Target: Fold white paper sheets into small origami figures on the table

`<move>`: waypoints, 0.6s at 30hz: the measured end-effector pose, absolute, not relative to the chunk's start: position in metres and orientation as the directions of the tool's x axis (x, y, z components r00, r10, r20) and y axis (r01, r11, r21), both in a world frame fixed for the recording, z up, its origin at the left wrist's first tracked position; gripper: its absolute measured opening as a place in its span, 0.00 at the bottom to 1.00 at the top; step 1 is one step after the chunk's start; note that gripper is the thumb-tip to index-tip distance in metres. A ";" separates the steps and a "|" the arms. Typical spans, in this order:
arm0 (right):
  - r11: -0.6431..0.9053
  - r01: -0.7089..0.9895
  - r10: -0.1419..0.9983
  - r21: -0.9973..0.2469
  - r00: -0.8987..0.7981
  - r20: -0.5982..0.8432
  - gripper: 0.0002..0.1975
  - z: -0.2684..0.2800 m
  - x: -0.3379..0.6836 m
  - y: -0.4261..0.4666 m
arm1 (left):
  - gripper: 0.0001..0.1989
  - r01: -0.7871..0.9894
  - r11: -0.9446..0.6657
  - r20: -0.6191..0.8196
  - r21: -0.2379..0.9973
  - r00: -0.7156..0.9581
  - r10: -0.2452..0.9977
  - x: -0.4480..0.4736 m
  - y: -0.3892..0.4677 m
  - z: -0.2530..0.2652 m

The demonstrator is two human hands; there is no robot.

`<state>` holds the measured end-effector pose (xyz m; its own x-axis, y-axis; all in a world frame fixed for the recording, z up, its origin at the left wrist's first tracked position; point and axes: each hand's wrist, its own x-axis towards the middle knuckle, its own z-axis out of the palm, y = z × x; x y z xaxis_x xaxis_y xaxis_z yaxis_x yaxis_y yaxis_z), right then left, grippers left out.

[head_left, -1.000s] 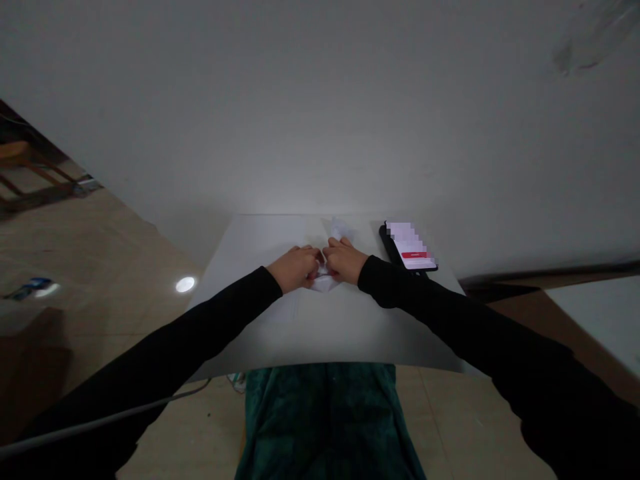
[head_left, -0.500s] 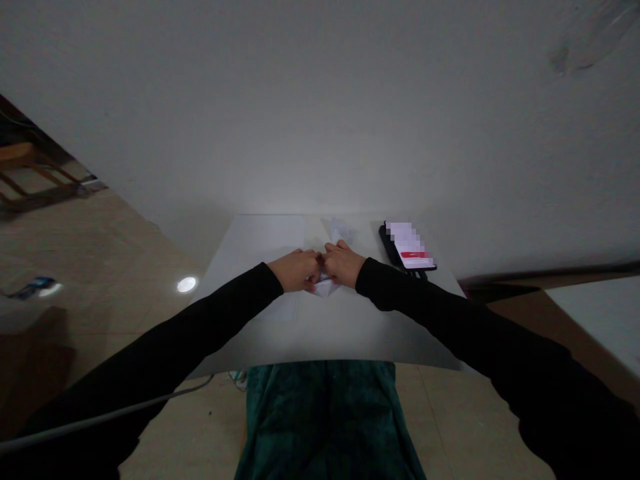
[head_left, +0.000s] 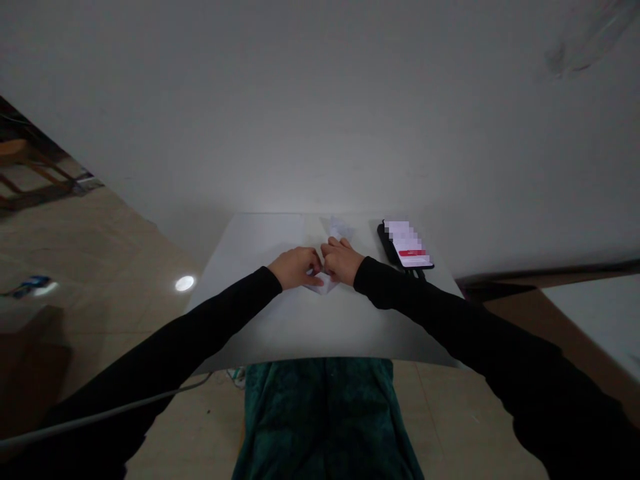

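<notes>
A small piece of folded white paper [head_left: 326, 287] lies on the white table, partly hidden under both hands. My left hand [head_left: 299, 267] is closed on the paper's left side, its fingers curled and the thumb reaching along the near part. From the right, my right hand [head_left: 342, 260] grips the same paper with bent fingers, almost touching the left fingertips. Just beyond the right hand stands another whitish folded paper piece [head_left: 341, 228], its exact shape unclear.
Flat white sheets [head_left: 267, 230] lie at the table's left. A phone [head_left: 409, 245] with a lit screen rests on a dark stand at the right. The wall [head_left: 320, 120] rises directly behind the table [head_left: 360, 327]. A grey cable [head_left: 125, 405] crosses by my left arm.
My left thumb has straightened out across the near part of the paper, and the left fingers have shifted slightly. The right hand has barely moved.
</notes>
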<state>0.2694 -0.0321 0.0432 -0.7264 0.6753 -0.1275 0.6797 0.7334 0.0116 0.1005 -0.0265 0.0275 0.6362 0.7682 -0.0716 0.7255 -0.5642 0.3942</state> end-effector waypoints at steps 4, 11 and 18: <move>0.731 0.683 0.676 0.001 -0.723 -0.144 0.06 0.044 0.268 -0.031 | 0.07 0.739 -0.527 -0.087 0.420 0.611 0.787 0.101 -0.028 0.025; 0.718 0.696 0.679 -0.036 -0.710 -0.186 0.07 0.047 0.266 -0.030 | 0.08 0.779 -0.465 -0.119 0.421 0.555 0.823 0.104 -0.029 0.021; 0.704 0.709 0.688 -0.042 -0.696 -0.205 0.11 0.049 0.266 -0.033 | 0.10 0.819 -0.466 -0.248 0.335 0.554 0.795 0.116 -0.030 0.031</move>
